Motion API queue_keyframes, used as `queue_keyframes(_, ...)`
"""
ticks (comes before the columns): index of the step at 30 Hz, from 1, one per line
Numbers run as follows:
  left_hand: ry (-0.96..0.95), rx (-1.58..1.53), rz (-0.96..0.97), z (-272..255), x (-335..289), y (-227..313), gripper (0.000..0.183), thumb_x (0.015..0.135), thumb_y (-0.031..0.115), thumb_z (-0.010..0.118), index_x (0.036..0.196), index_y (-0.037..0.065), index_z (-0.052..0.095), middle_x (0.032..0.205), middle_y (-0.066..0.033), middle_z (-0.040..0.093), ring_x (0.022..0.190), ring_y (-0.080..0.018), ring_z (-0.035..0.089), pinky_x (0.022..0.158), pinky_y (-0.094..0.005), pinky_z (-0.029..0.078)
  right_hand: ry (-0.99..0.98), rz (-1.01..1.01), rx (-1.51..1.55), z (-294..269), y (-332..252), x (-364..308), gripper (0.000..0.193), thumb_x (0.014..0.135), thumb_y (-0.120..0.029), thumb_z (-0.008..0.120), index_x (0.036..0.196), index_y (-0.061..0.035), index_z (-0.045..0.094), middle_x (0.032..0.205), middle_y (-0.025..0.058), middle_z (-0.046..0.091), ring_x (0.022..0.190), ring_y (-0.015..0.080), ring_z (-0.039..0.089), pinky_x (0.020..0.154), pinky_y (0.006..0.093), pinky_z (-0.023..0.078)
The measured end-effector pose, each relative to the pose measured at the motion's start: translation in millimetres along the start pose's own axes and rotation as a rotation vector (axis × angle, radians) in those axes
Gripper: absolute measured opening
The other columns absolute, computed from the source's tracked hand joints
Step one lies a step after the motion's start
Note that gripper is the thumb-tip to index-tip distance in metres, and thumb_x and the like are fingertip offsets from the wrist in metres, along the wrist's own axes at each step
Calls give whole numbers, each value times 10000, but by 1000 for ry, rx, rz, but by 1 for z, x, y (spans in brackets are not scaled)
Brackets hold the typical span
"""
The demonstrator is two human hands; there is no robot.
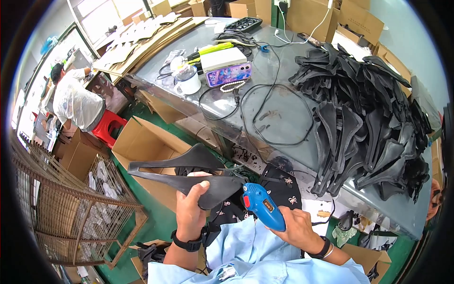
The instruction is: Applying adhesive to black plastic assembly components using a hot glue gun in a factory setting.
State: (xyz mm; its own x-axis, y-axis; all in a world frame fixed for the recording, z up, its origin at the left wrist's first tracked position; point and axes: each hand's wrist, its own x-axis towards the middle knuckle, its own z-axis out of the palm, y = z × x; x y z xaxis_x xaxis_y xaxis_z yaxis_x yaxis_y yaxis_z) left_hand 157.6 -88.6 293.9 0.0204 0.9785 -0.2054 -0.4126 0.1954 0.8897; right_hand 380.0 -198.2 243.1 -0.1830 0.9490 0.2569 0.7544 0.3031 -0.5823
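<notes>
My left hand (pixel 193 206) grips a black, slotted bicycle saddle piece (pixel 218 188), its thumb on top and its fingers underneath. The narrow end of that piece points left and its two broad wings point right. In my right hand (pixel 297 228) is a blue handheld power cutter (pixel 261 206) with a red button and a small display. Its dark jaws meet the right end of the lower wing; whether they are closed on it cannot be made out. A cable hangs near the right wrist.
A big pile of similar black pieces (pixel 350 109) covers the right of the grey table (pixel 288 113). Black cable (pixel 255 128), a white mug (pixel 188 84) and a purple phone (pixel 229 75) lie further left. An open carton (pixel 137 142) and wire cage (pixel 80 208) stand left; a seated person (pixel 78 97) is beyond.
</notes>
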Motion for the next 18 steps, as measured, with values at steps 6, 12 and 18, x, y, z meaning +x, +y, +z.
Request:
queue_keyframes(6, -93, 164, -16, 1, 1, 3, 227, 776, 57, 606, 991, -2, 565, 870, -54, 599, 785, -124, 578, 724, -246, 468, 20, -30, -25, 0, -3, 1, 465, 700, -252, 786, 981, 15, 530, 627, 110, 604, 511, 255, 603, 482, 339, 455)
queue_keyframes(12, -166, 327, -38, -7, 6, -10, 212, 792, 41, 614, 994, 3, 560, 880, -40, 606, 757, -105, 582, 664, -226, 476, -14, -54, 9, 9, -5, 3, 484, 695, -265, 788, 989, 20, 530, 640, 115, 610, 526, 262, 614, 501, 338, 472)
queue_keyframes(18, 53, 57, -203, -59, 55, -51, 178, 893, 181, 582, 1008, 54, 537, 913, -70, 642, 777, -159, 647, 678, -320, 548, -3, 128, 12, 7, -1, 4, 544, 678, -315, 802, 1008, 13, 521, 681, 145, 631, 586, 300, 643, 548, 360, 507)
